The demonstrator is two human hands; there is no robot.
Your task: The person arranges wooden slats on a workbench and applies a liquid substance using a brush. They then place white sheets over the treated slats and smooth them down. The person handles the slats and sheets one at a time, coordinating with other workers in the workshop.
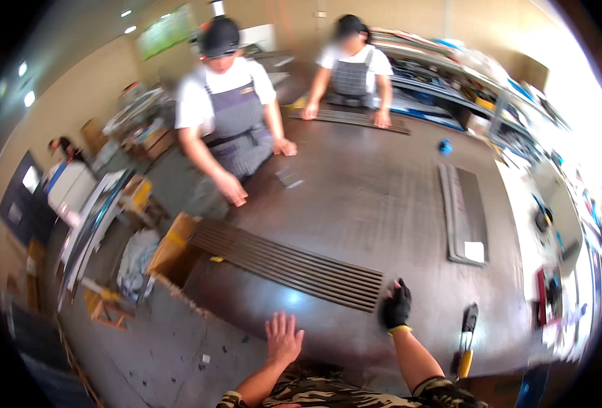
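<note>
We see our bare left hand (283, 338) lying flat, fingers spread, on the dark worktable (369, 197) near its near edge. Our black-gloved right hand (396, 305) rests on the near end of a row of long dark strips (287, 264). A yellow-handled tool (466, 340) lies by the near right corner. Two aproned people stand along the table's left and far edges.

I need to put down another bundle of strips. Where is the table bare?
Bare: the table middle, between the row of dark strips and the flat grey panels. Crowded: the near edge, with the left hand, gloved right hand and a yellow-handled tool.
</note>
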